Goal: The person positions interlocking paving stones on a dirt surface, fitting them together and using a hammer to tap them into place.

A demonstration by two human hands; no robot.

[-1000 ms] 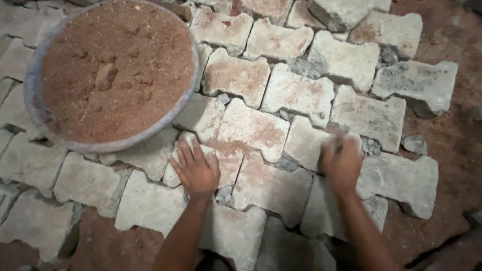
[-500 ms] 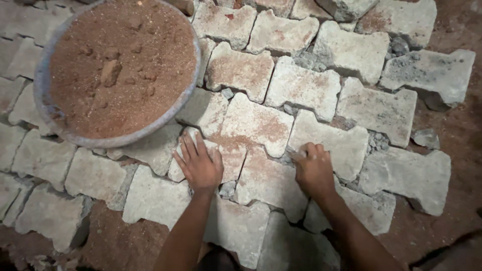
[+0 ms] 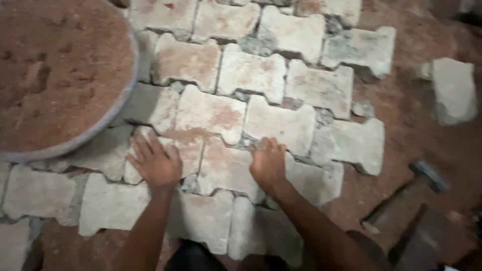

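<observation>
Left hand (image 3: 155,163): laid flat, fingers spread, nothing grasped; pressed on a dusty paving block (image 3: 165,150), as if for bracing.
Right hand (image 3: 267,163): fingers curled down at the joint above the middle block (image 3: 226,168); whether anything is pinched in the grip cannot be told.
Middle block: seated between both hands, interlocked with its neighbours on all sides; reddish sand is smeared across it.
Paved field: zigzag-edged grey blocks fitted tight, joints partly filled with grit.
Pan of sand (image 3: 60,75): round, grey-rimmed, set on the blocks just left of the left hand, within reach.
Open edge: the right-hand course ends at bare red earth (image 3: 401,150); room remains there.
Loose block (image 3: 454,90): lying apart on the earth.
Hammer (image 3: 401,195): lying on the earth near the right forearm.
</observation>
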